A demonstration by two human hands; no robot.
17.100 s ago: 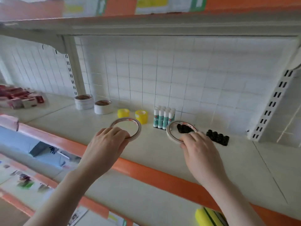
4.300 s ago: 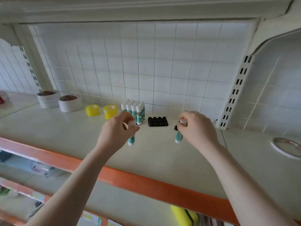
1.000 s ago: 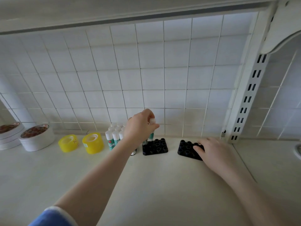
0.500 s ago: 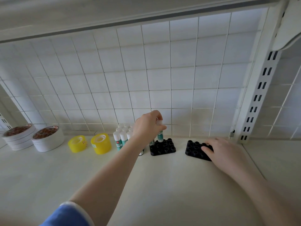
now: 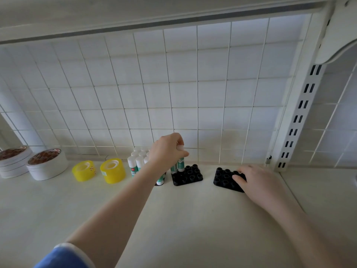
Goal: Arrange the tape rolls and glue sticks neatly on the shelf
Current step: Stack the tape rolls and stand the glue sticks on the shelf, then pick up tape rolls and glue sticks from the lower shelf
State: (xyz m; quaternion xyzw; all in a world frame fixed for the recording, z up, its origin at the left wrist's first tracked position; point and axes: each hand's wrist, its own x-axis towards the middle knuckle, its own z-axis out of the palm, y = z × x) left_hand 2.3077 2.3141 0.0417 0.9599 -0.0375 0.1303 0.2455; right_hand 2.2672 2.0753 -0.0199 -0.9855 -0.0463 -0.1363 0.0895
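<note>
White wire grid [image 5: 193,89] backs slotted upright [image 5: 301,120].

You see two yellow tape rolls [image 5: 99,170] lying flat side by side near the shelf's [image 5: 173,219] back edge, with white tape stacks [image 5: 31,163] at its left end. White-capped glue sticks [image 5: 137,161] stand upright in a cluster; one glue stick [image 5: 181,163] stands in a back hole of the left black holder [image 5: 190,176]. The right black holder [image 5: 225,178] lies apart.
</note>
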